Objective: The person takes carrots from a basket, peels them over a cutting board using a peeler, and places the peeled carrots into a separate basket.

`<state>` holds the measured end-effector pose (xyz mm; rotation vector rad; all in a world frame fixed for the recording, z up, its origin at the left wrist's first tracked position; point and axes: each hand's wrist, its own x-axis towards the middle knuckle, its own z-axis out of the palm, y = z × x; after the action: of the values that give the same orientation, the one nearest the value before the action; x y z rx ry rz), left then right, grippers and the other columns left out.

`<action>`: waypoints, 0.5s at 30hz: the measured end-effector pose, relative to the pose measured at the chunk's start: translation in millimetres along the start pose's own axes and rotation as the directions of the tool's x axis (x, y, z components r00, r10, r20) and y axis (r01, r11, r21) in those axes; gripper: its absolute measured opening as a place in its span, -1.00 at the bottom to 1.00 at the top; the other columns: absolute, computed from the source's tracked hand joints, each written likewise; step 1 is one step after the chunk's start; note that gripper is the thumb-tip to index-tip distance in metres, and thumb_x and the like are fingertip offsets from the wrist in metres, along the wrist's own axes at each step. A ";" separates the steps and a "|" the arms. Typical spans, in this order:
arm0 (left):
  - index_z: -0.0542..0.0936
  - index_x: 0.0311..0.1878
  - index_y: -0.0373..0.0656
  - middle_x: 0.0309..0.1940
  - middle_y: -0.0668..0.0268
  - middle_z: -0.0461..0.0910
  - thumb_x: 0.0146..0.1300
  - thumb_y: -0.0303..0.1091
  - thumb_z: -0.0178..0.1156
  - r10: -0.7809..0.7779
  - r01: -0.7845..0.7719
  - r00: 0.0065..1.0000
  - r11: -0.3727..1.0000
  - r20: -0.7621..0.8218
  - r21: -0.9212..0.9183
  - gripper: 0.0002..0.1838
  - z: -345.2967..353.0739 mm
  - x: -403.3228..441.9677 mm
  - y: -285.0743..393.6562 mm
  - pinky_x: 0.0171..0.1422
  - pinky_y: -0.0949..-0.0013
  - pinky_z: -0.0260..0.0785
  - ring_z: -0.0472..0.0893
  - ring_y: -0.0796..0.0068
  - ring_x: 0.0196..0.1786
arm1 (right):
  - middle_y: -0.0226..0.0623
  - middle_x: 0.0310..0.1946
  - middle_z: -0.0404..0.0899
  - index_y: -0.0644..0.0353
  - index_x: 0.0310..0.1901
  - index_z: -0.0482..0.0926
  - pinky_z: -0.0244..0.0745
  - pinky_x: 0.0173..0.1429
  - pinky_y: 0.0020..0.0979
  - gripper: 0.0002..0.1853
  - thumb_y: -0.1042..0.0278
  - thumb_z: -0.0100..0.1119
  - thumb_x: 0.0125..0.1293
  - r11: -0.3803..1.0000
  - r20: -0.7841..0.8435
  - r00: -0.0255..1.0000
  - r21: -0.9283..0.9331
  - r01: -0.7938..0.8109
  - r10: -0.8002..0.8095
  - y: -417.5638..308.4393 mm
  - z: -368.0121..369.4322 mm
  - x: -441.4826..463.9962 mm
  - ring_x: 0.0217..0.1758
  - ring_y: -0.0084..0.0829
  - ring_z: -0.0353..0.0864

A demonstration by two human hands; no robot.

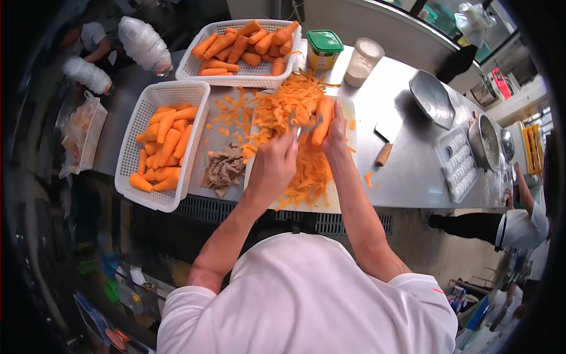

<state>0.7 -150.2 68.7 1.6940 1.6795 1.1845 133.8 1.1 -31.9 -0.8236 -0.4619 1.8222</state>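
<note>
A: Head view, the only one. How are the hands placed?

B: The left hand (278, 156) is closed around the handle of a peeler (302, 127); the tool's head is blurred, so blade contact cannot be confirmed. By the right hand (336, 131) a carrot (322, 122) is gripped along its side, tilted above the cutting board (332, 203). Finger placement on the carrot's far side cannot be told.

A: Main hazard?

B: Judged to be a cut to the right hand. The peeler's head lies close to the carrot's near end, just below the gripping fingers; should the blade skip on a wet or uneven surface, skin could be caught.

A: And the grip?

B: Slippage is considered possible, the carrot being thick and probably damp. If dropped, it would be received by the heaped peelings (299, 94), from which it might be rolled onto the tabletop (413, 171).

A: Other causes noted?

B: Peelings are spread beyond the board toward a crumpled brown cloth (223, 169); scraps could be carried to the floor. A cleaver (386, 133) is laid unsheathed to the right; if reached across carelessly, its edge could be touched.
</note>
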 end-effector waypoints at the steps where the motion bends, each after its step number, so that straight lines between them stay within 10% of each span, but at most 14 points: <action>1: 0.60 0.10 -0.32 -0.36 -0.13 0.62 0.31 -0.51 0.16 0.017 -0.017 0.996 1.000 -0.089 0.002 -0.70 -0.2 19.6 1.4 -0.24 0.14 0.46 0.66 -0.07 -0.29 | -0.30 -0.27 0.60 0.09 0.06 0.47 0.60 -0.37 -0.34 -0.53 -0.15 -0.22 0.57 0.999 0.013 1.000 -0.034 -0.026 0.026 1.6 7.4 -1.3 -0.35 -0.38 0.62; 11: 0.61 0.07 -0.31 -0.43 -0.13 0.58 0.34 -0.47 0.14 0.067 -0.064 0.992 0.997 0.105 -0.033 -0.73 6.1 -38.9 3.2 -0.28 0.13 0.43 0.63 -0.07 -0.36 | -0.22 -0.35 0.55 0.17 -0.02 0.47 0.55 -0.34 -0.37 -0.42 -0.25 -0.30 0.55 0.998 0.037 0.999 0.057 -0.015 0.012 -13.1 -16.5 16.2 -0.40 -0.34 0.54; 15: 0.60 0.08 -0.31 -0.46 -0.11 0.56 0.34 -0.49 0.13 0.062 -0.064 0.989 0.998 -0.131 -0.011 -0.73 14.5 39.9 -4.4 -0.30 0.11 0.40 0.60 -0.11 -0.39 | -0.28 -0.29 0.57 0.18 0.05 0.47 0.57 -0.30 -0.34 -0.50 -0.13 -0.25 0.59 0.988 -0.020 0.997 -0.135 0.071 -0.074 -0.3 17.4 -1.6 -0.32 -0.42 0.58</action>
<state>5.2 -107.8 67.4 1.7042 1.6991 1.3611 121.8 0.9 -19.2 -0.9085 -0.5964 1.7260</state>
